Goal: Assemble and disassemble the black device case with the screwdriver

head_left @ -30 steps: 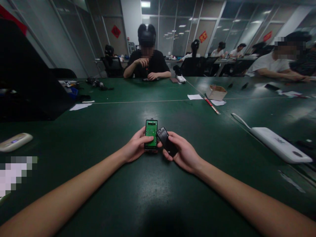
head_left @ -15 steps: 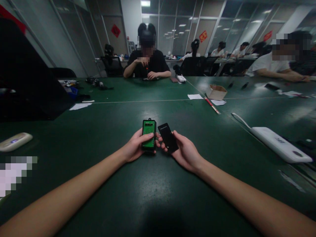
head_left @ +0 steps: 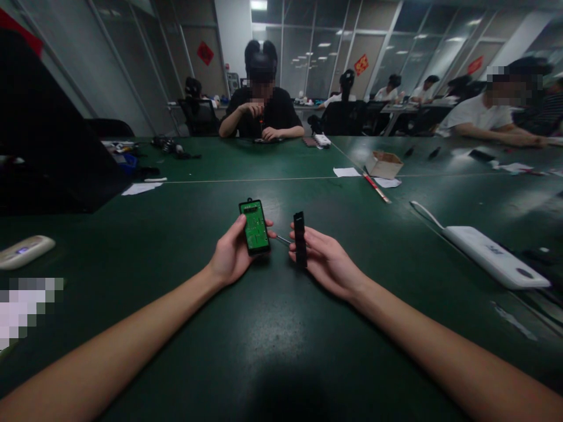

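Both forearms reach in from the near edge over the green table (head_left: 272,351). Left hand (head_left: 229,258) grips a small black casing half with a green circuit board (head_left: 254,226) face up, thumb along its left edge, fingers wrapped underneath; held just above the tabletop, tilted slightly left. Right hand (head_left: 328,261) holds the black cover (head_left: 299,239) edge-on and upright, pinched between thumb and fingers. A thin metal pin or tool tip (head_left: 281,238) shows between the two hands; which hand holds it, cannot tell. The two parts are near each other but apart.

Further right, a long white device (head_left: 492,257) lies flat. Far left, a white oval gadget (head_left: 24,251). Beyond mid-table: paper slips (head_left: 346,172), a small cardboard box (head_left: 385,164), a red-striped stick (head_left: 377,188). At the far edge, a person in black (head_left: 261,111) sits working.
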Available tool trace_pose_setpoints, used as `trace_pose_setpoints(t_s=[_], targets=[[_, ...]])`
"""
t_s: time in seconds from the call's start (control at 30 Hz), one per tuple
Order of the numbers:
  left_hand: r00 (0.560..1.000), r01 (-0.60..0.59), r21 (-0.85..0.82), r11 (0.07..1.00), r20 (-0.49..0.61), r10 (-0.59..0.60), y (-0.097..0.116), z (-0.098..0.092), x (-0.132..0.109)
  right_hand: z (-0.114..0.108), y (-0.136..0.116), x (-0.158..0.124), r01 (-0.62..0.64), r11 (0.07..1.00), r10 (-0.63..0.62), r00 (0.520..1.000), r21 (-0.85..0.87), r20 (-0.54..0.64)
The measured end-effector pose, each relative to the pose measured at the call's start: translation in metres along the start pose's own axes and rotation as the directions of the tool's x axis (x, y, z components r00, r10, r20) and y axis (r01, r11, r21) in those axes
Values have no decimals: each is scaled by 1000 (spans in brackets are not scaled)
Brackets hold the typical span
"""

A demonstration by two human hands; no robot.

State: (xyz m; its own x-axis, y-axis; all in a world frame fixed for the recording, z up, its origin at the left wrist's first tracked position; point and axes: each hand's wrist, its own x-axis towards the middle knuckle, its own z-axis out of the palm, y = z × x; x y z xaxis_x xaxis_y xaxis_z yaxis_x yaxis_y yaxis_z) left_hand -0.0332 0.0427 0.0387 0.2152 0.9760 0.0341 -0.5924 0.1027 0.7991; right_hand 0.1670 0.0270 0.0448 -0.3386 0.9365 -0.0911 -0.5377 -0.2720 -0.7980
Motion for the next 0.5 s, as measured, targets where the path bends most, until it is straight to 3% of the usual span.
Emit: trace_pose_setpoints(t_s=[0.2, 0.33, 0.5], targets=[[986, -153, 104, 983, -56, 159, -5, 1, 0, 1, 4, -1, -19, 997, 22, 999, -76, 34], [985, -154, 147, 977, -51, 163, -6, 1, -2, 6, 5, 0, 43, 992, -36, 997, -115, 62], [992, -127, 201, 971, 12, 127, -8, 2, -5, 11, 6, 1, 69, 990, -71, 997, -121, -18]])
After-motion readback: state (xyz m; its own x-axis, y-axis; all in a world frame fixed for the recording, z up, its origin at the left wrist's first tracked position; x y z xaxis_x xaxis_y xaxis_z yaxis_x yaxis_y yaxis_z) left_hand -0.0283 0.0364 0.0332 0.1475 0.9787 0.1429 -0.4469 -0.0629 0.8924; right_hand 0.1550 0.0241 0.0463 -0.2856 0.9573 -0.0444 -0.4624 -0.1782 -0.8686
